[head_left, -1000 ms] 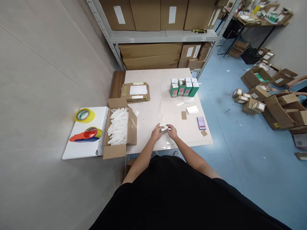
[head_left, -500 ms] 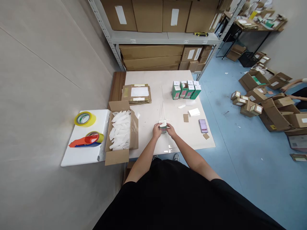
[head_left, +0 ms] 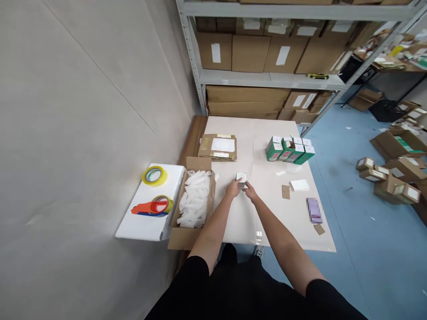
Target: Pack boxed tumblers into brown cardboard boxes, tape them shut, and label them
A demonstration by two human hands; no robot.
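Both hands meet over the middle of the white table [head_left: 267, 213] around one small box [head_left: 241, 178] with a white top. My left hand [head_left: 233, 188] grips its left side and my right hand [head_left: 249, 190] pinches its right side, fingers closed. To the left, an open cardboard box [head_left: 195, 202] holds several white plastic pouches. At the far right of the table stands a cluster of green and white boxes [head_left: 289, 149].
A stack of flat cardboard [head_left: 218, 147] lies at the table's back left. A white card [head_left: 299, 185], brown tags [head_left: 286, 191] and a purple stack [head_left: 314, 210] lie at the right. Tape rolls [head_left: 155, 175] sit on a white board. Shelves hold cartons; loose cartons litter the floor.
The view has tilted up and shifted right. Both hands have reached farther out over the table with the small box, arms now more extended.
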